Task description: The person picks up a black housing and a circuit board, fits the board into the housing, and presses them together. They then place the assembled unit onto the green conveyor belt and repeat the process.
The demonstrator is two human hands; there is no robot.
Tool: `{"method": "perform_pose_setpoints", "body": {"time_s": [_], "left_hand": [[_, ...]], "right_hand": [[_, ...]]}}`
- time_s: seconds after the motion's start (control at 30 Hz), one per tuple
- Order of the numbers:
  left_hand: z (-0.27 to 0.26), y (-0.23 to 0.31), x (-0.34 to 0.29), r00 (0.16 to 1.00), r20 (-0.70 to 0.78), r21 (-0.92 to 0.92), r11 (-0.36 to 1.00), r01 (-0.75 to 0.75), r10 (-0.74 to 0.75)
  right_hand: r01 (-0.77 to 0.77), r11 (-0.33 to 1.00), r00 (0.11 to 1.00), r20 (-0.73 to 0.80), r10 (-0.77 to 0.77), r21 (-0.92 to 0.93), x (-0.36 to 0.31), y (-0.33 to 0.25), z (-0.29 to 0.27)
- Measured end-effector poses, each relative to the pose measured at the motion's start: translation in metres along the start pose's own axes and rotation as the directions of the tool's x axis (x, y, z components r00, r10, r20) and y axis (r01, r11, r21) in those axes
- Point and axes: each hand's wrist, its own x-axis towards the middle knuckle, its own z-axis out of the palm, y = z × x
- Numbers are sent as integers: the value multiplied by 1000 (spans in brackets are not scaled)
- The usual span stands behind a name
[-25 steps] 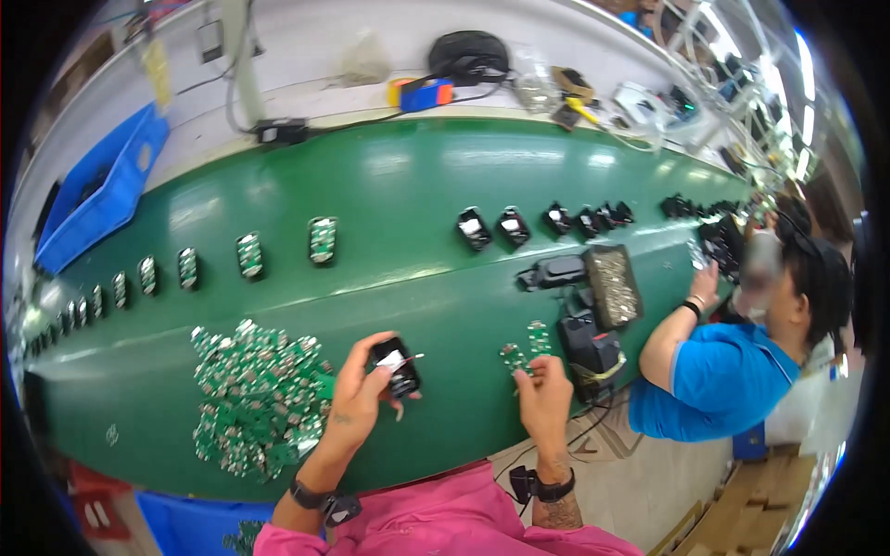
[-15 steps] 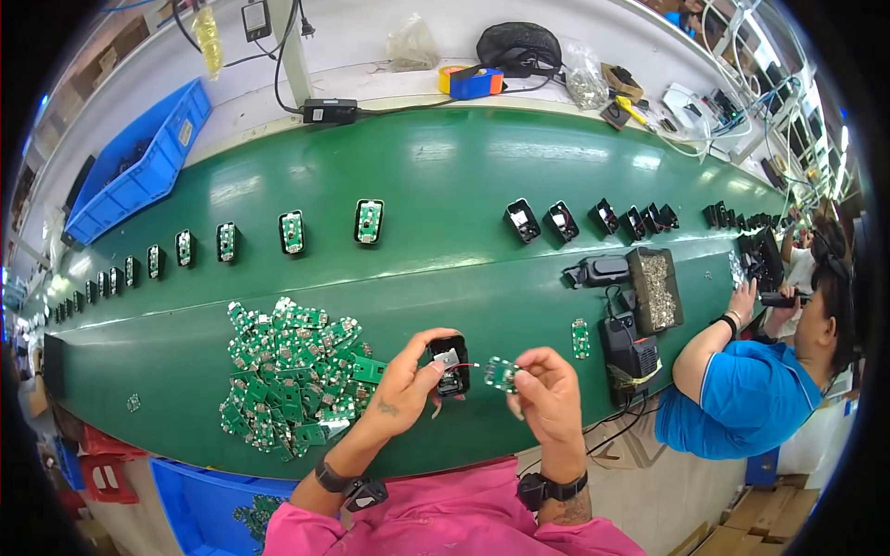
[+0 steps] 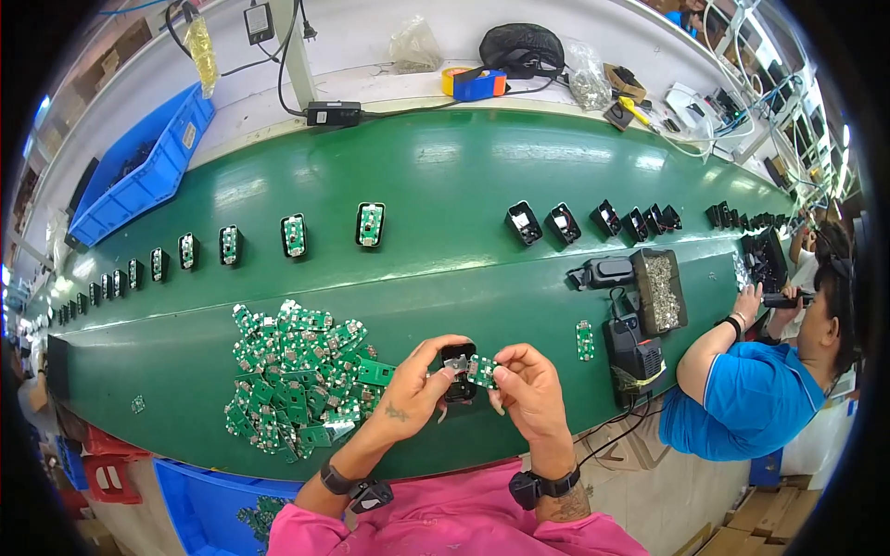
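In front of me, my left hand [image 3: 419, 383] is closed around a small black plastic housing [image 3: 459, 353], its thumb lying over the silvery part inside. My right hand [image 3: 527, 387] pinches a green circuit board [image 3: 481, 372] by its right end, at the housing's right side. The board overlaps the housing's edge; whether they touch, I cannot tell. Left of my hands a heap of green circuit boards [image 3: 295, 375] covers the bench. A single board [image 3: 585, 340] lies apart on the right.
Housings with boards [image 3: 371, 225] line the bench at the left; housings without boards [image 3: 524, 223] line the right. A tray of small metal parts [image 3: 660, 293] and a black device [image 3: 634, 356] stand right. A co-worker [image 3: 751, 389] sits there. A blue crate [image 3: 144, 171] stands far left.
My right hand has moved left with the circuit board, bringing it from beside the housing up against or over its right edge. My left hand still holds the housing.
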Motion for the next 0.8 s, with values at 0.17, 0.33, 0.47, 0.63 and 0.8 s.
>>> {"method": "perform_pose_setpoints", "body": {"time_s": [0.17,0.33,0.47,0.63,0.8], "left_hand": [[0,-2,2,999,-43,-21,1000,-1,0],[-2,-1,2,998,-43,-145,989,40,-47],[-1,4,0,999,-9,-79,996,42,-43],[-7,-10,2,990,135,-240,969,64,-32],[-4,3,1,975,218,-306,945,113,-46]], "right_hand": [[12,998,1000,9,-12,-62,-2,1,1],[32,998,999,-9,-33,-55,0,5,-3],[37,999,999,-3,-37,-30,-1,5,1],[122,937,991,-9,-133,-328,-3,6,7],[331,771,932,64,-356,-544,3,10,8]]}}
